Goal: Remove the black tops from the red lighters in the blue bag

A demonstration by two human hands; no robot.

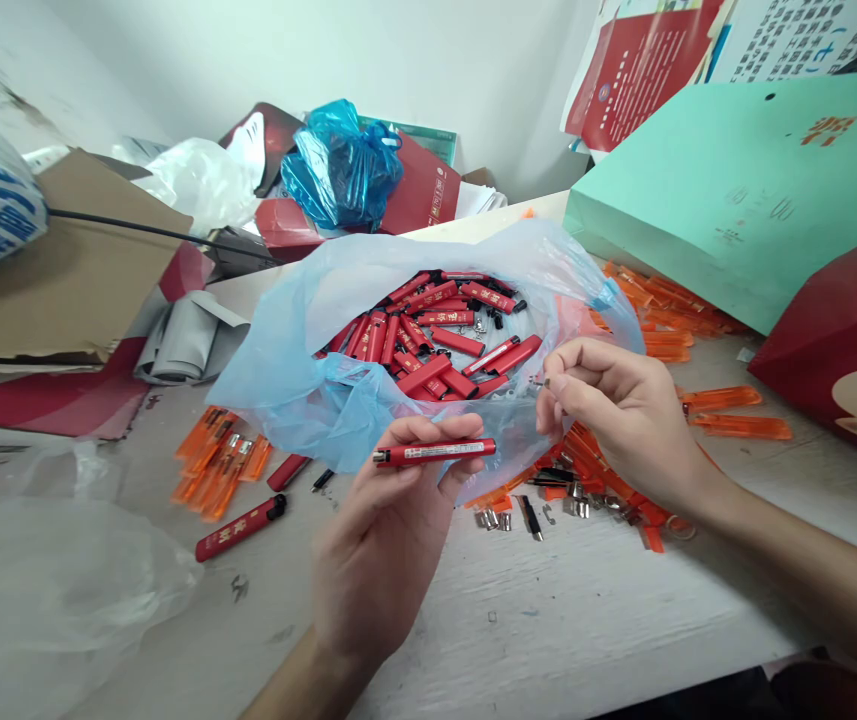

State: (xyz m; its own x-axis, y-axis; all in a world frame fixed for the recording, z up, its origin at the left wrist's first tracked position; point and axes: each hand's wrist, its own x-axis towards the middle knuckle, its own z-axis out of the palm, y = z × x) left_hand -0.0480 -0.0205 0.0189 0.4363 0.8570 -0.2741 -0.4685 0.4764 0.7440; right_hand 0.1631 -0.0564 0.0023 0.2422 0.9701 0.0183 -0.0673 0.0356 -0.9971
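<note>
My left hand [390,530] holds a red lighter [435,453] sideways across its fingers, the label strip turned up and the metal end to the left. To the right, my right hand [608,410] pinches something small between thumb and fingertips; its kind is too small to make out. Just behind both hands lies an open blue plastic bag [278,330] with many red lighters [428,375] heaped in it. Another red lighter [239,530] with a black top rests on the table left of my left hand. Small metal caps [499,520] and a black part [531,518] lie below the bag.
Orange transparent lighter bodies [222,460] lie left of the bag, with more orange ones [735,412] to its right. A green paper bag [728,190] and a red bag [848,330] stand at right. Cardboard [90,270] and a knotted blue bag [342,170] are behind.
</note>
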